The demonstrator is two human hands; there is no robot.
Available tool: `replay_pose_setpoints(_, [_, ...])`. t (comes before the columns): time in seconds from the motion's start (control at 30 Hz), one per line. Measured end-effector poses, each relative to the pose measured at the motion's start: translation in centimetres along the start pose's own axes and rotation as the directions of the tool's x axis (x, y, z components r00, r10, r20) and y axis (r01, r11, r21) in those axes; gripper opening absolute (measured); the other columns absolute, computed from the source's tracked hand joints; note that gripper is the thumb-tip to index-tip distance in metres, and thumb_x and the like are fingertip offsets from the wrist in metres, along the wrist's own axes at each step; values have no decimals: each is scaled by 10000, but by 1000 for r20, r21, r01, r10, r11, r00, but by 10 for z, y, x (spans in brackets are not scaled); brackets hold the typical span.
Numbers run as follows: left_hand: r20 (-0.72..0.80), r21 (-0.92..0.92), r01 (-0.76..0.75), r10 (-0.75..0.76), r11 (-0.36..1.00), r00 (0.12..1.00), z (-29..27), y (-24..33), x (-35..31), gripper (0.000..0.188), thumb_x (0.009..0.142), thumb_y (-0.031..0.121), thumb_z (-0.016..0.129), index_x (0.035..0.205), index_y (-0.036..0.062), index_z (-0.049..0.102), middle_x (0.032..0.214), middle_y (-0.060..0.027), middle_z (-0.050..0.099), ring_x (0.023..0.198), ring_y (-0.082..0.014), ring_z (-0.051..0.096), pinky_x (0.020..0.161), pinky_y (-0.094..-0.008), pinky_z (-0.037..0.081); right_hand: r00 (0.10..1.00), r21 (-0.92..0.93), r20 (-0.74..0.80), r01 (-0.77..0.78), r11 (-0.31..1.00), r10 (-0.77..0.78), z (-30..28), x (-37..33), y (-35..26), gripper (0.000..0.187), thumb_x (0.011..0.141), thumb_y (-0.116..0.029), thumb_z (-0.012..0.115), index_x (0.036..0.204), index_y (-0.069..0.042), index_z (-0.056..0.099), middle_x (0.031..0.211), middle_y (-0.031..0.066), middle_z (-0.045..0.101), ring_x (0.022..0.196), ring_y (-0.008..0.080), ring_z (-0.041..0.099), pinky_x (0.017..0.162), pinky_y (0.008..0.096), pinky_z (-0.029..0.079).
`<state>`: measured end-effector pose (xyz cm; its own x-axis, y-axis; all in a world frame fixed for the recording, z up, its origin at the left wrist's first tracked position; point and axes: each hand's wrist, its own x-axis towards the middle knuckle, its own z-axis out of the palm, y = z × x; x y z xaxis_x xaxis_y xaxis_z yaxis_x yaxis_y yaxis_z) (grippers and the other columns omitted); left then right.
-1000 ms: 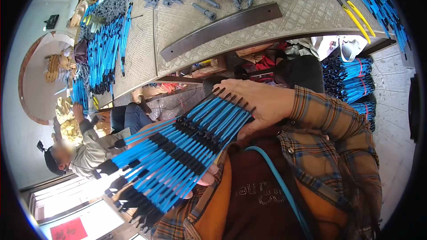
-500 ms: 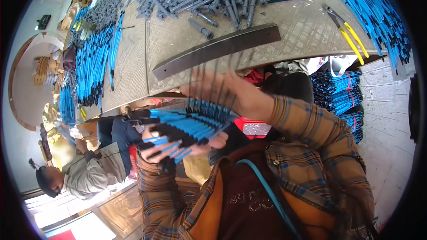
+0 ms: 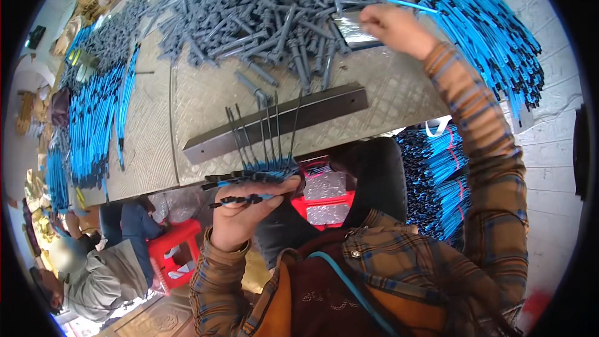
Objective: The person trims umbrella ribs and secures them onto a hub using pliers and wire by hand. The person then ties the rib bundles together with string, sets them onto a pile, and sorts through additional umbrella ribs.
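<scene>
Low in front of me, my left hand (image 3: 249, 215) is closed round a bunch of blue tubes with black ends (image 3: 262, 175). Thin dark rods (image 3: 269, 128) stand up from this bunch, toward a dark metal bar (image 3: 281, 120) lying on the table. My right hand (image 3: 394, 28) reaches across the table with its fingers curled together. It is over a flat, shiny, silvery piece (image 3: 357, 32) with a dark edge, beside a heap of grey plastic sleeves (image 3: 249, 15). Whatever its fingertips hold is too small to make out.
Many blue tubes (image 3: 480, 25) are piled at the table's right, and more (image 3: 97, 125) lie at the left. Tied bundles (image 3: 446, 181) stand below the right edge. At the left, a person (image 3: 103, 274) sits near a red stool (image 3: 175, 253).
My right hand has left the rods above the bunch and moved up and right to the silvery piece. My left hand still holds the bunch. The view has shifted; my right arm now covers the yellow-handled pliers.
</scene>
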<state>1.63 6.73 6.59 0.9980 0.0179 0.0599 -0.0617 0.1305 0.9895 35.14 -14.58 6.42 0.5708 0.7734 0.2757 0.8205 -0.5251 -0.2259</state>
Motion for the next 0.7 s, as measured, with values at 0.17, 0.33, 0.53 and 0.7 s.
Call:
replay_pose_setpoints(0.17, [-65, -155, -8, -2, 988, 998, -1, -2, 4, 202, 799, 21, 585, 1000, 8, 570, 977, -241, 608, 966, -360, 582, 830, -424, 467, 998, -208, 13, 64, 976, -62, 23, 10, 14, 115, 804, -154, 539, 848, -47, 531, 782, 124, 569, 759, 310, 563, 664, 381, 454])
replay_pose_setpoints(0.33, [-119, -197, -82, 59, 977, 991, 4, -2, 8, 204, 806, 0, 564, 1009, -11, 578, 976, -199, 620, 959, -292, 591, 839, -382, 462, 994, -155, -85, 60, 986, -74, 17, 13, 11, 115, 801, -157, 528, 809, -45, 507, 792, 128, 554, 788, 336, 547, 681, 414, 443])
replay_pose_setpoints(0.53, [-142, -196, -69, 42, 978, 989, 10, -4, 14, 241, 806, 19, 568, 1047, 19, 562, 965, -190, 623, 925, -309, 596, 843, -422, 455, 995, -146, -93, 20, 989, -34, 33, 13, 9, 118, 799, -163, 534, 812, -46, 519, 783, 126, 551, 788, 323, 548, 681, 407, 440])
replay_pose_setpoints(0.7, [-171, -298, -31, -21, 954, 985, 10, -3, 16, 219, 809, -6, 557, 1027, -13, 577, 963, -157, 631, 930, -236, 601, 833, -343, 466, 988, 38, -156, -15, 999, 21, 32, 13, 10, 113, 797, -160, 546, 811, -49, 532, 761, 120, 549, 783, 310, 549, 672, 406, 438])
